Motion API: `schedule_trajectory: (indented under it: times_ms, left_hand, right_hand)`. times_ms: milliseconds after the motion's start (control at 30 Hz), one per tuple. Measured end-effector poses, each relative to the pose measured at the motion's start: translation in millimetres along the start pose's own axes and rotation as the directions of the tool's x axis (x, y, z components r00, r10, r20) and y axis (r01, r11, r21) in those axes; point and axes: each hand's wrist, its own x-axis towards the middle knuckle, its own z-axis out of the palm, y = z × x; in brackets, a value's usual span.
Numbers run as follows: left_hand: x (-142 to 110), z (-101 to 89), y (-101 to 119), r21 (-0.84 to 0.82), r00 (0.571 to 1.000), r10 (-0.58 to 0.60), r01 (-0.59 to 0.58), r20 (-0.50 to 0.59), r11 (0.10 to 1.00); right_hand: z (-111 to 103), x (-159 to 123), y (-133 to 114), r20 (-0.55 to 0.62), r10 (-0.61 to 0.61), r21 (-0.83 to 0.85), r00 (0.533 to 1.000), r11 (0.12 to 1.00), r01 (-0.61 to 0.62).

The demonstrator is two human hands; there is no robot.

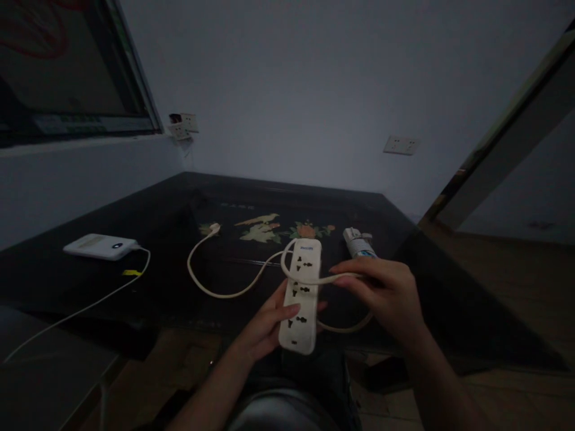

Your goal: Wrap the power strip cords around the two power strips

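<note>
My left hand [271, 323] grips a white power strip [302, 305] near its lower end, with the thumb on its socket face. The strip has several sockets and stands tilted up at the table's near edge. My right hand [389, 293] pinches the white cord [314, 280] to the right of the strip. From the pinch, the cord crosses the strip's front and curls around its left side. Another stretch of cord [220, 296] curves left over the table to a plug [214, 228]. A loop also hangs behind the strip, toward my right hand.
The black table [157, 209] carries painted birds and flowers. A white power bank [101, 246] with a thin cable lies at left. Beyond my right hand lies another white strip wrapped in cord [359, 244]. Wall sockets [401, 145] are on the back wall.
</note>
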Motion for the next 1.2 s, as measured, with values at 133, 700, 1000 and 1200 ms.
schedule_trajectory:
  times_ms: [133,700,1000,1200]
  left_hand:
    - [4.3,7.3,4.4,-0.003,0.994,0.103,-0.104,-0.027,0.995]
    - [-4.3,5.0,34.4,0.189,0.924,0.224,-0.171,-0.31,0.967]
    - [-6.7,-14.0,57.5,0.232,0.856,0.339,-0.265,-0.391,0.936]
    - [-5.5,-14.1,64.3,0.273,0.826,0.382,-0.288,-0.415,0.918]
  right_hand:
    - [1.2,-11.0,3.0,0.052,-0.045,0.044,0.998,0.998,0.043]
    - [-6.1,-25.9,31.3,0.223,0.137,0.035,0.965,0.988,-0.148]
    - [9.2,-60.7,67.1,0.59,0.232,0.253,0.773,0.856,-0.45]
    - [15.8,-80.7,75.9,0.726,0.219,0.311,0.652,0.741,-0.595]
